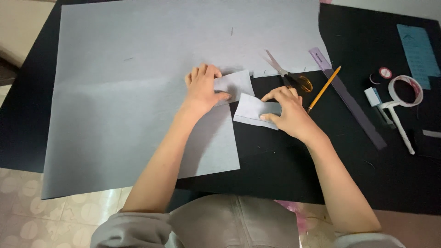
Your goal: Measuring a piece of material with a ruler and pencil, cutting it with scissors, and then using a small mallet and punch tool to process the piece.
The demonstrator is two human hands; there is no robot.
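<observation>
A large grey sheet covers most of a black table. My left hand presses down on a small grey cut piece at the sheet's right edge, thumb on top of it. My right hand pinches a second small grey piece that lies on the black surface just below and right of the first. The two pieces lie close together, edges almost meeting.
Scissors with amber handles lie just beyond my right hand. A yellow pencil and a purple ruler sit to the right. Farther right are a tape roll, a small white block and a teal card.
</observation>
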